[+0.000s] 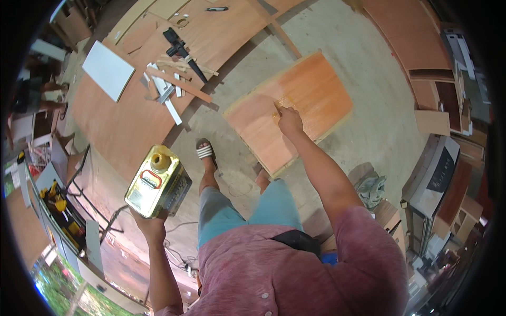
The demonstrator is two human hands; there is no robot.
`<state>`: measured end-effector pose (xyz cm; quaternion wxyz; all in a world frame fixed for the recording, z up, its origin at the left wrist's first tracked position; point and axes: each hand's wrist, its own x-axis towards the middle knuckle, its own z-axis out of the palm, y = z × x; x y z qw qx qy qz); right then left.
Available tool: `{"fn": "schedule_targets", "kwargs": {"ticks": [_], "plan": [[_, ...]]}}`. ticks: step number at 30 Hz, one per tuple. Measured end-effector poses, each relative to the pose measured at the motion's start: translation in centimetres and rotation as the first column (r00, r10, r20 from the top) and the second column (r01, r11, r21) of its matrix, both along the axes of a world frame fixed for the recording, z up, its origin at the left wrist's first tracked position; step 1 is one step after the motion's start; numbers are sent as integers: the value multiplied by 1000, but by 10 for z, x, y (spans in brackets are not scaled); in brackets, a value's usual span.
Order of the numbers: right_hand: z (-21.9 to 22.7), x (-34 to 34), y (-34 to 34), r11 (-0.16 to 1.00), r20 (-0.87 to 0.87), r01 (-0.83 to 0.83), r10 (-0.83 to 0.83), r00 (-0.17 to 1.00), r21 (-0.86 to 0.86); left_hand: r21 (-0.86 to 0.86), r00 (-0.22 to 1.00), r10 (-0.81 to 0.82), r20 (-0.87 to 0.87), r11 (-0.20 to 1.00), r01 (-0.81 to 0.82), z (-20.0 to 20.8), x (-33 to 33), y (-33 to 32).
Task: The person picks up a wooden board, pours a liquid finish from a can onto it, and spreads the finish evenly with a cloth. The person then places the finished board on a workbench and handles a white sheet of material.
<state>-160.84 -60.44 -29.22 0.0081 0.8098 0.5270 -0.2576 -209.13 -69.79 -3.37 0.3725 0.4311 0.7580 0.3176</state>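
Note:
My left hand [149, 223] grips a rectangular metal can [138, 184] from below and behind. Its gold top carries a red handle and a round spout smeared with amber residue. In front of me lies a wooden panel [258, 126], its right part a deeper, glossy orange and its left part paler. My right hand [290, 122] is closed over the panel's middle, pinching a small flat spreader [278, 107] against the surface. The fingers hide most of this tool, so its exact kind is unclear. A wet amber patch shows beside it.
At the left lies a large plywood sheet [105, 121] bearing a white board [108, 70], a black-bodied tool [182, 52] and wood strips [179, 84]. Wooden cabinet pieces [392, 31] and a long carton [435, 171] stand right. A tool bag [63, 216] sits lower left.

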Motion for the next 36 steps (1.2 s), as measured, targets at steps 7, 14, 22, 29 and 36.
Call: {"fn": "schedule_targets", "kwargs": {"ticks": [7, 14, 22, 29, 36], "plan": [[0, 2, 59, 977, 134, 212, -211, 968, 4, -153, 983, -176, 46, 971, 181, -19, -23, 79], [-2, -41, 80, 965, 91, 252, -258, 962, 78, -178, 952, -300, 59, 935, 306, -35, -76, 143], [-23, -52, 95, 957, 258, 287, -271, 928, -27, -116, 959, -266, 101, 954, 276, -50, -114, 181], [-15, -45, 98, 941, 191, 317, -334, 923, 115, -202, 972, -220, 77, 952, 232, -50, -125, 189], [-34, -43, 115, 957, 230, 287, -291, 929, 51, -216, 972, -230, 47, 948, 234, -58, -132, 188]]}}
